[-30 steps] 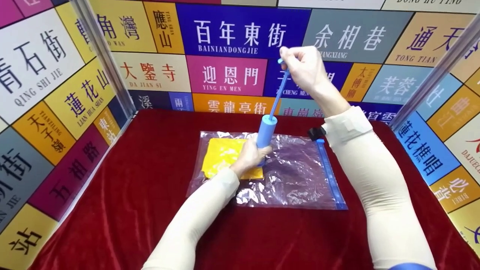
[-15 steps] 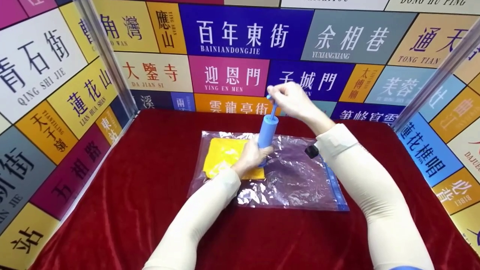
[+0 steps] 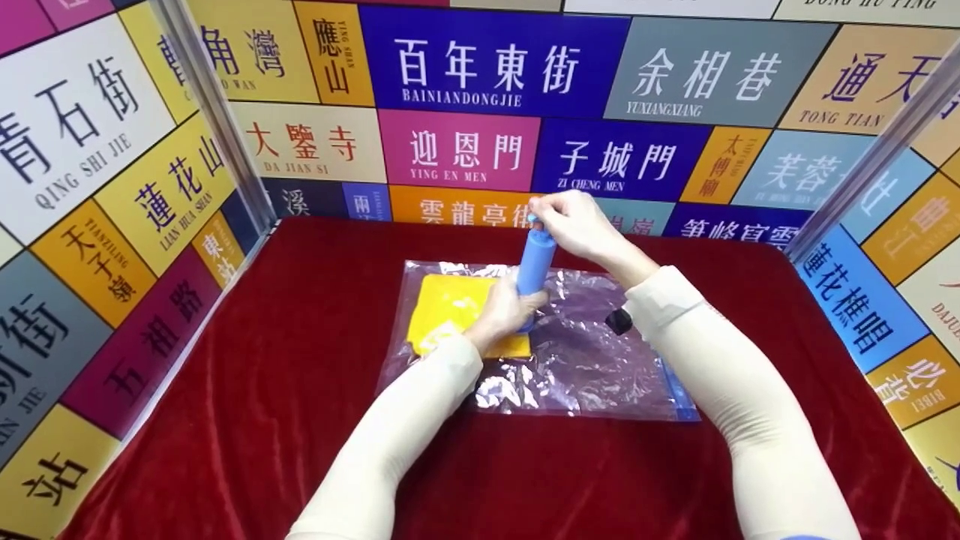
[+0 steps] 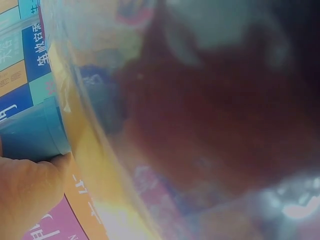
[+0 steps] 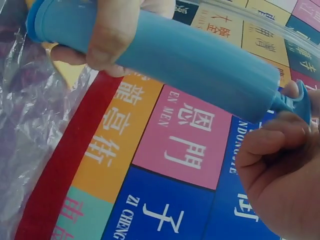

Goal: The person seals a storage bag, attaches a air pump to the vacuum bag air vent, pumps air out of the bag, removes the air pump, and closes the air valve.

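Observation:
A blue hand pump stands slightly tilted over a clear plastic zip bag that lies flat. Inside the bag's left part is a folded yellow cloth. My left hand grips the lower barrel; its fingers wrap the blue tube in the right wrist view. At the top, my right hand holds the small pump handle, which sits close to the barrel's end. Clear plastic fills much of the left wrist view, with the pump's base at its left. The spot where pump meets bag is hidden.
Dark red velvet cloth covers the table under the bag. The bag's blue zip edge lies on the right, partly under the right forearm. Sign-printed panels stand behind and at both sides. A small black device is on the right wrist.
My right hand has come down with the pump handle, and the long rod seen earlier has slid almost fully into the barrel. My left hand keeps its hold on the barrel.

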`<move>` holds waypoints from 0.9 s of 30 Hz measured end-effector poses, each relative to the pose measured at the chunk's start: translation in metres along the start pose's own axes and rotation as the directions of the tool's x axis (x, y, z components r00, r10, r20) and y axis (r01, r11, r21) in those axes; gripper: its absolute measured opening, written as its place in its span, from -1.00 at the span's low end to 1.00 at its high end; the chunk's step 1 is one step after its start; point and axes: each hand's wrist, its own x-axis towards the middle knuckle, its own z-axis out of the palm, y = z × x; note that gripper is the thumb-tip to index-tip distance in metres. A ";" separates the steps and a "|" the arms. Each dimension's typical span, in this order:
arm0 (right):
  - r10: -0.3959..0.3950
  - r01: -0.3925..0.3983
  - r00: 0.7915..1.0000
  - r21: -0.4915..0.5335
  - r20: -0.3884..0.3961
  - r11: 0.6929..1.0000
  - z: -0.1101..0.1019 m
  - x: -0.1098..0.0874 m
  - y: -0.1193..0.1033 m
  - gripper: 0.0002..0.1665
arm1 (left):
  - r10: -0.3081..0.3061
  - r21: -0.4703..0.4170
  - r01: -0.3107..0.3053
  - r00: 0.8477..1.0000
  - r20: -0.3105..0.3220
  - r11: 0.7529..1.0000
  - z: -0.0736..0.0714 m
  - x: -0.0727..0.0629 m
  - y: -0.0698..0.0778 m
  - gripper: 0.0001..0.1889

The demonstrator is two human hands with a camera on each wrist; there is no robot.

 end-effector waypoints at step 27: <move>-0.024 0.067 0.962 0.150 -0.273 0.986 -0.086 0.014 -0.067 -0.32 | 0.015 0.058 -0.015 1.000 -0.015 0.998 0.002 -0.003 0.001 -0.63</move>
